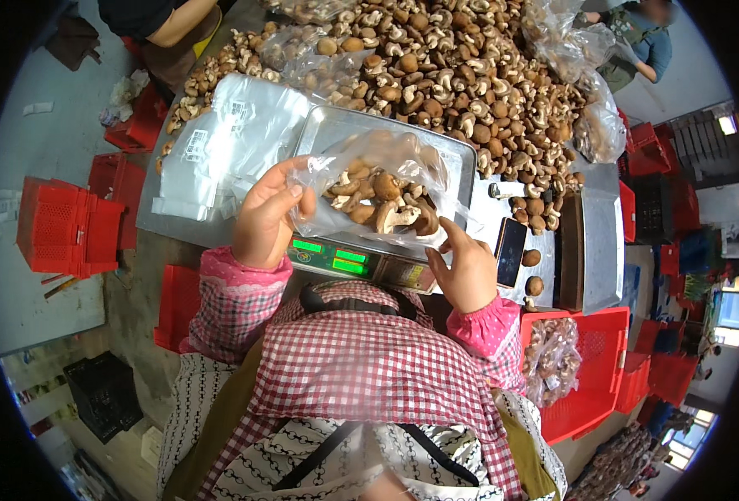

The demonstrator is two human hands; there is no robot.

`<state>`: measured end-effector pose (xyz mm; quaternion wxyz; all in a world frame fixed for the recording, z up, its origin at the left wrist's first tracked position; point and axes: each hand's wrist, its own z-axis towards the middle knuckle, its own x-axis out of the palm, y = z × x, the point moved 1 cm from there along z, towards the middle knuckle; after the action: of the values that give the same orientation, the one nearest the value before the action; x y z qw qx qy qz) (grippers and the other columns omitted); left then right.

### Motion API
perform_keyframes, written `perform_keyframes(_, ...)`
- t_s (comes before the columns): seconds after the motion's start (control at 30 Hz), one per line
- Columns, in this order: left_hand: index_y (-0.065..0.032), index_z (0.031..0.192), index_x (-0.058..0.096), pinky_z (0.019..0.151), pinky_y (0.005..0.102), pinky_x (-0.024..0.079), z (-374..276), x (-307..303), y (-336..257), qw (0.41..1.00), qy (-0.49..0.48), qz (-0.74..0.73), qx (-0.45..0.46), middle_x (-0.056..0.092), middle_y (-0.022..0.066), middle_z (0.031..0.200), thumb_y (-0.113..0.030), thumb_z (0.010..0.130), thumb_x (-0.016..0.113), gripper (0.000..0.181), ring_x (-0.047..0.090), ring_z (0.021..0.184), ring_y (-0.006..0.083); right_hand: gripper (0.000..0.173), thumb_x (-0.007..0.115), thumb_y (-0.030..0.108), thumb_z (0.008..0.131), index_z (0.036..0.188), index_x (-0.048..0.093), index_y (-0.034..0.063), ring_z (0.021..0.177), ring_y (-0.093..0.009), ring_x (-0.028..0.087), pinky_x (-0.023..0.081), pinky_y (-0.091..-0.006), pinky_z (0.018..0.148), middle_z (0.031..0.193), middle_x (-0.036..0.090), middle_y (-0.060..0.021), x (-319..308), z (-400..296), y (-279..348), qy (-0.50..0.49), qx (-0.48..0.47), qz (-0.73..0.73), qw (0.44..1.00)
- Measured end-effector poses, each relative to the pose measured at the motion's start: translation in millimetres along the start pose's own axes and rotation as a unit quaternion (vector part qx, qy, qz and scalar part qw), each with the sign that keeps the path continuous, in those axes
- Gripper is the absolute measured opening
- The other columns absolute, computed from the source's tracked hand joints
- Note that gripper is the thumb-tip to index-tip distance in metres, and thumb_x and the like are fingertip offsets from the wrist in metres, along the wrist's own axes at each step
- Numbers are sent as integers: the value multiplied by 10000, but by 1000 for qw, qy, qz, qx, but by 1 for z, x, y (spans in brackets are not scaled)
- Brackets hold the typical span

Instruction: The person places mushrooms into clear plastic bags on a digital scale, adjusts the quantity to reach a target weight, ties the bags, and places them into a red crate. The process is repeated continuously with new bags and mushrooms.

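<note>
A clear plastic bag [319, 188] of shiitake mushrooms [387, 186] lies on the metal pan [328, 122] of a digital scale, its mouth spread towards me. My left hand [272, 210] pinches the left side of the mouth between thumb and fingers. At the bag's lower right edge is my right hand [466, 266], thumb and forefinger on the plastic. Green digits glow on the scale's display panel [332, 255], just below the bag. Left of the pan lies a stack of flat clear bags [238, 138] with printed labels.
A large heap of loose shiitake [457, 69] covers the table's far side. Right of the scale are a smartphone [511, 252] and a few mushrooms [534, 286]. A red crate [594, 376] at lower right holds filled bags [554, 360]. Co-workers' arms [181, 22] show at the far side.
</note>
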<state>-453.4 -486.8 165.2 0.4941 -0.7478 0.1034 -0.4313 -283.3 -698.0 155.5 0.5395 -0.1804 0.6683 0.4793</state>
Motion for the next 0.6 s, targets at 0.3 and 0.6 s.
perform_keyframes(0.3, -50, 1397, 184, 830, 211, 377, -8, 29, -1, 951, 26, 289, 109, 340, 147, 1374, 131, 736, 386, 715, 462, 1064, 147, 504, 645, -7, 687, 1166, 491, 17, 775, -262, 584, 468, -325, 678, 1115, 529, -167, -49, 9, 8, -238, -25, 52, 969)
perform_keyframes(0.6, -52, 1391, 187, 877, 259, 326, -9, 30, -1, 921, 49, 370, 110, 317, 135, 1387, 130, 716, 424, 738, 373, 1078, 173, 372, 640, 42, 723, 1081, 541, 19, 716, -296, 606, 469, -358, 717, 835, 627, -137, 8, 35, 16, -65, -124, 98, 985)
